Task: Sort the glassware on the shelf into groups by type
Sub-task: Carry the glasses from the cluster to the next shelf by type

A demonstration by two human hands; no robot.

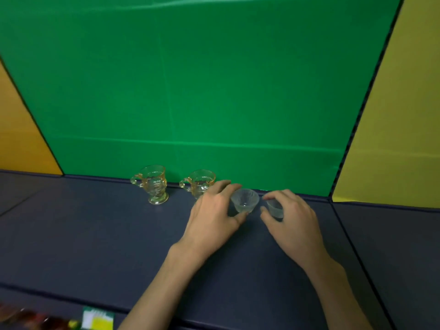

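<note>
- Your left hand [215,210] curls around the left clear cup [244,200]: fingers behind its rim, thumb in front near its base, so it looks grasped. The cup stands upright on the dark blue shelf [95,234], mouth up.
- Your right hand [294,217] wraps the right clear cup [275,208], index finger over the rim and thumb low at its front; this cup tilts a little, its mouth leaning toward the left cup. Whether it rests on the shelf you cannot tell.
- Count two small clear cups, close beside each other but apart, right of centre near the back edge.
- Count two amber-tinted mugs: the far-left mug [153,184] and the nearer mug [198,183], both upright on footed bases, handles pointing left. Your left hand partly hides the nearer mug's base.
- The cups are ribbed, frosted-looking glass, tapering to a narrow base; the mugs are moulded glass with bulging bodies.
- The shelf surface looks padded and matte, with seams; a green backdrop [190,79] rises behind it.
</note>
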